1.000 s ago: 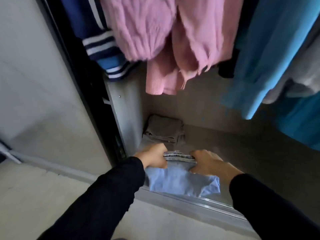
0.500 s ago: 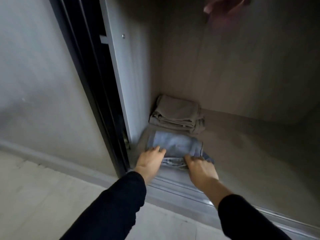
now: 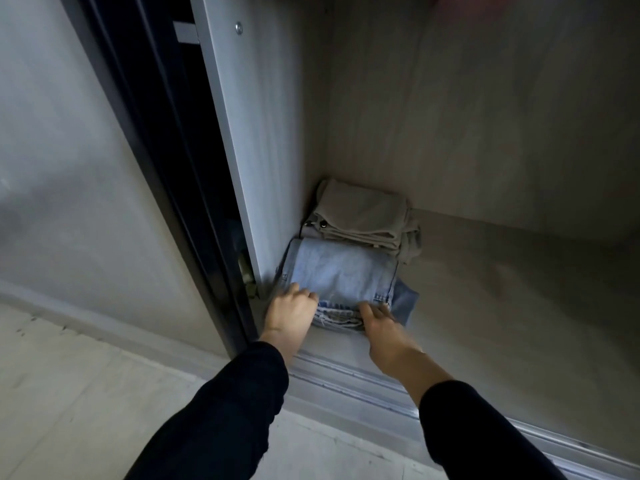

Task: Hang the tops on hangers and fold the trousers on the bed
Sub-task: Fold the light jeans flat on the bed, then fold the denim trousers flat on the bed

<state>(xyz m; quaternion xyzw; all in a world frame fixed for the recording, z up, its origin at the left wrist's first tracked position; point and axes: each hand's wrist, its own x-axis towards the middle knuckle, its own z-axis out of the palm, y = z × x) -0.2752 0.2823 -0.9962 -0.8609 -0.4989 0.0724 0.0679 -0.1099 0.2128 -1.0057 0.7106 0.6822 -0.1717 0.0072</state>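
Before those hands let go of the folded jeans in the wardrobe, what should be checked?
1. Folded jeans lie flat on the wardrobe floor: ok.
2. Jeans clear of the door track: ok.
3. Fold tidy: not ok, a blue layer sticks out on the right.
4. Beige trousers behind, neatly stacked: ok.
5. Left hand and right hand both touch the jeans' near edge: ok.

Wardrobe floor (image 3: 502, 289); folded jeans (image 3: 343, 268), beige trousers (image 3: 363, 213)
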